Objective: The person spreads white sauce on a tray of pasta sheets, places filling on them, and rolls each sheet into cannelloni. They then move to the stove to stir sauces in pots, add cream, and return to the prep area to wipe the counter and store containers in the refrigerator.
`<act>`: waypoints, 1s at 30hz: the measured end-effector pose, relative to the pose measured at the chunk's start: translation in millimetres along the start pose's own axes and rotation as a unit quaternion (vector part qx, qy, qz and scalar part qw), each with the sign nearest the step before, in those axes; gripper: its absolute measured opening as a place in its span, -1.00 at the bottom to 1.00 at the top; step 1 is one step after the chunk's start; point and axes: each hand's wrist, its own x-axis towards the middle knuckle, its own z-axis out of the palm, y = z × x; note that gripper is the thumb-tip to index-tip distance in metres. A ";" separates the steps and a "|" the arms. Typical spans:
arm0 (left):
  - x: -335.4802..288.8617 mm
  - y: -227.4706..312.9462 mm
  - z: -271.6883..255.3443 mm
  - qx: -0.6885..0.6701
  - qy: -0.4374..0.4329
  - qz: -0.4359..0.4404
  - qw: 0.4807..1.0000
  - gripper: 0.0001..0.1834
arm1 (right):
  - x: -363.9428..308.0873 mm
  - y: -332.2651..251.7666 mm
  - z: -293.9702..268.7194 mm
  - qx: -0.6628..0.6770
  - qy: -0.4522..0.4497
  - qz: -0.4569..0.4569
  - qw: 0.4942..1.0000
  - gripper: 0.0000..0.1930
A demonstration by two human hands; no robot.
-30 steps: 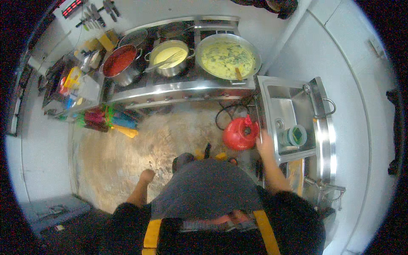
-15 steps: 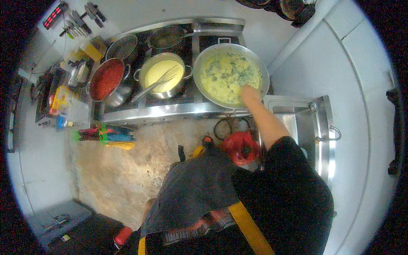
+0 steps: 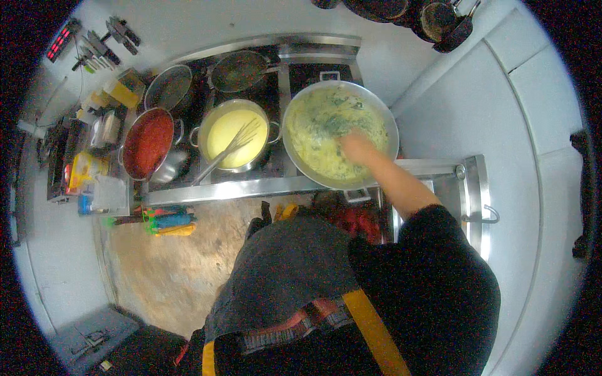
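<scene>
My right hand (image 3: pixel 359 148) is over the wide metal pan (image 3: pixel 305 172) on the right of the stove, down close to the food. Its fingers look curled closed, but blur keeps me from making out what they hold. Inside the pan is a creamy yellow-green mixture (image 3: pixel 313 131) with dark green leafy bits, swirled into streaks near the hand. My left hand is out of view. Left of the pan stands a two-handled pot of smooth yellow sauce (image 3: pixel 219 133), a whisk (image 3: pixel 233 148) leaning across it with its handle over the near rim.
A pot of red sauce (image 3: pixel 148 143) stands tilted-looking at the stove's left. Two dark pans (image 3: pixel 239 71) sit behind. The stove's metal front rail (image 3: pixel 238 188) runs before me. At right is a steel sink (image 3: pixel 475 188); more pans (image 3: pixel 439 22) hang above. Colourful cloths (image 3: pixel 172 222) hang lower left.
My right hand has moved left and toward the middle of the pan. The green bits are more streaked than before. The view has shifted, so the stove appears lower.
</scene>
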 end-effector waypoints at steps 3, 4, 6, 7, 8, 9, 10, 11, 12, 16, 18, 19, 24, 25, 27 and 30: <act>16.3 -2.7 -23.4 0.014 -0.002 0.011 1.000 -0.58 | -42.6 -4.7 -1.8 0.043 -0.046 0.018 0.998 -0.74; 21.6 -3.9 -31.8 0.018 -0.001 0.013 1.000 -0.58 | -60.6 -2.1 -6.9 0.029 -0.051 0.023 0.998 -0.73; 29.4 -7.1 -47.9 0.027 -0.002 0.016 1.000 -0.57 | -81.1 6.7 -20.5 0.039 -0.049 0.060 0.996 -0.73; 33.2 -9.1 -55.7 0.029 -0.003 0.019 0.999 -0.57 | -85.8 13.0 -27.4 0.064 -0.043 0.092 0.993 -0.72; 36.0 -11.4 -63.5 0.033 -0.004 0.021 0.999 -0.57 | -87.9 17.3 -31.6 0.095 -0.047 0.120 0.987 -0.72; 38.1 -13.8 -69.8 0.039 -0.005 0.023 0.999 -0.57 | -84.2 20.9 -33.8 0.051 -0.051 0.126 0.989 -0.71; 39.2 -16.5 -75.9 0.043 -0.007 0.024 0.999 -0.57 | -71.6 25.5 -36.4 0.015 -0.068 0.126 0.990 -0.70; 40.0 -19.1 -81.9 0.051 -0.010 0.025 0.998 -0.57 | -60.3 27.9 -36.3 -0.027 -0.088 0.135 0.987 -0.70; 39.1 -21.8 -86.6 0.056 -0.011 0.028 0.998 -0.57 | -48.2 24.3 -31.9 0.010 -0.057 0.176 0.983 -0.70; 39.6 -27.6 -106.7 0.074 -0.008 0.042 0.996 -0.57 | 5.2 5.3 -32.9 0.027 -0.001 0.164 0.986 -0.70; 37.7 -31.9 -116.7 0.091 -0.002 0.053 0.994 -0.56 | 1.0 1.9 -52.2 -0.003 0.011 0.125 0.992 -0.71; 36.5 -35.4 -121.2 0.098 0.002 0.058 0.993 -0.56 | -4.5 2.7 -67.9 -0.029 0.002 0.118 0.993 -0.71; 26.9 -54.0 -121.9 -0.062 0.030 -0.003 0.998 -0.67 | -81.7 -12.9 -120.4 -0.103 -0.122 0.105 0.982 -0.77; 26.0 -53.9 -115.2 -0.053 0.060 0.065 0.995 -0.74 | -105.4 -24.7 -118.7 -0.110 -0.120 0.093 0.982 -0.78; 24.9 -50.4 -104.5 0.087 0.024 0.048 0.995 -0.67 | -131.1 -52.4 -104.7 -0.128 -0.112 0.045 0.984 -0.78; 27.0 -29.4 -84.7 0.139 0.021 0.062 0.988 -0.65 | -132.1 -80.6 -74.2 -0.106 -0.116 0.061 0.986 -0.75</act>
